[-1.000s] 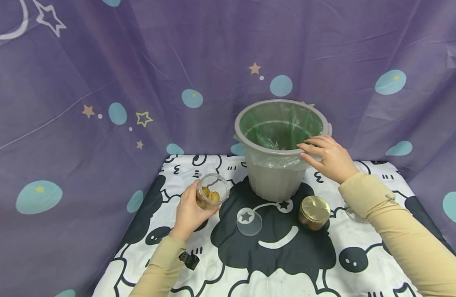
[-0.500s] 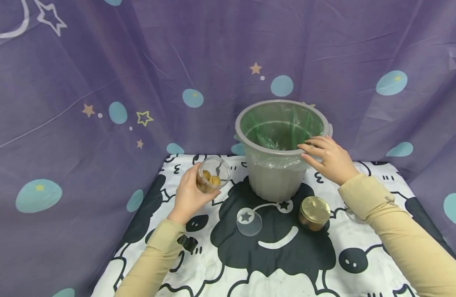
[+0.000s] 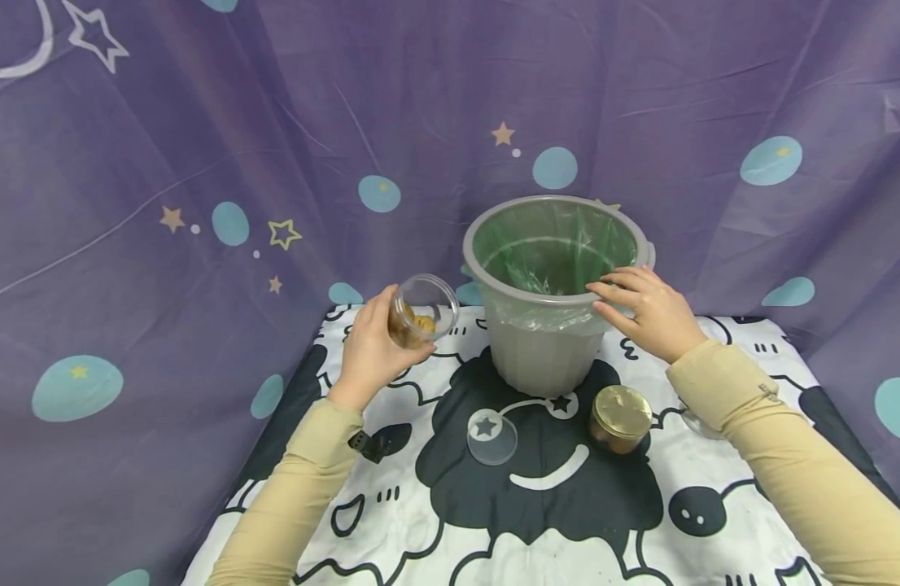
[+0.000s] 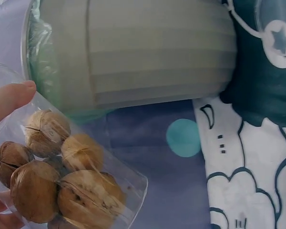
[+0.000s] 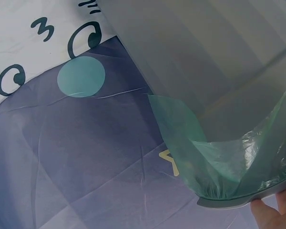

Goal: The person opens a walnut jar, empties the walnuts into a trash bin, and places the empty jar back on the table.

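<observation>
My left hand [image 3: 373,350] grips a clear plastic jar [image 3: 441,317], lidless and tilted, left of the trash can [image 3: 545,358]. Several walnuts [image 4: 35,191] lie inside the jar, shown close in the left wrist view. The jar's mouth is near the can's left rim and apart from it in the head view. A green plastic bag [image 3: 519,260] lines the grey can and folds over its rim. At the rim's right front, my right hand [image 3: 651,313] holds on, fingers over the edge and thumb on the outside.
A clear round lid [image 3: 492,452] lies on the patterned cloth [image 3: 538,561] before the can. Right of it stands a gold-lidded jar [image 3: 621,415] with brownish contents. Another clear item [image 3: 701,425] is partly hidden by the right sleeve. A purple curtain [image 3: 421,98] hangs behind.
My left hand has carried the jar of walnuts up and away, toward the height of the can's rim, tilting it more to the right. The right hand stays on the rim.
</observation>
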### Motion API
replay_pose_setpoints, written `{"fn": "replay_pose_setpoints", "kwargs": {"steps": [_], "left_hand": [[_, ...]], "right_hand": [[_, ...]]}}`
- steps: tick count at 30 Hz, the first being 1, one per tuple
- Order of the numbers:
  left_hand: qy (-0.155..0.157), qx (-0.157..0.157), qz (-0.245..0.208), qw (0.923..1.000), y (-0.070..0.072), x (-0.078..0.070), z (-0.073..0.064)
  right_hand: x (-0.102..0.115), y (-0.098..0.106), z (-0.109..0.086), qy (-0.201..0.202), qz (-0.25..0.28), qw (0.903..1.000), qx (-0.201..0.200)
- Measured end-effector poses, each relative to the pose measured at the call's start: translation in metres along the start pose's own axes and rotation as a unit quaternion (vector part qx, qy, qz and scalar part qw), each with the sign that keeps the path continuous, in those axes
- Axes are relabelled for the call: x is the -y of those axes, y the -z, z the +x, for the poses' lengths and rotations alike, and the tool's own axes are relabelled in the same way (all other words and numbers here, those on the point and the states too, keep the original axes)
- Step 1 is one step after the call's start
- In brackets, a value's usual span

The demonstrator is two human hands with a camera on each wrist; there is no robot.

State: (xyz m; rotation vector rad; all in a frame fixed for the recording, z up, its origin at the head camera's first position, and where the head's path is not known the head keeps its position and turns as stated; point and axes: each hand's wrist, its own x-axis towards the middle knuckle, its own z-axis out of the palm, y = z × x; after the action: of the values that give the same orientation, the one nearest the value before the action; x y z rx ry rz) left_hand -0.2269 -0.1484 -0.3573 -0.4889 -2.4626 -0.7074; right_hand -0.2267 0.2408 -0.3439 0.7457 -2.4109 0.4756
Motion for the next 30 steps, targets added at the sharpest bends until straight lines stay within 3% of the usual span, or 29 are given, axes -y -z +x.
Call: {"fn": "replay_pose_setpoints", "kwargs": {"steps": [17,30], "left_hand": [[-0.031,0.006,0.047,0.9984,0.012,-0.028,0.037],[-0.04,0.037,0.069,0.9962,0.011,-0.052,0.066]], "right_hand": [[0.004,-0.004,-0.001,0.003,0.007,0.9999,-0.01],[0.001,-0.003,-0.003,0.002,0.008,0.9998,-0.016]]}}
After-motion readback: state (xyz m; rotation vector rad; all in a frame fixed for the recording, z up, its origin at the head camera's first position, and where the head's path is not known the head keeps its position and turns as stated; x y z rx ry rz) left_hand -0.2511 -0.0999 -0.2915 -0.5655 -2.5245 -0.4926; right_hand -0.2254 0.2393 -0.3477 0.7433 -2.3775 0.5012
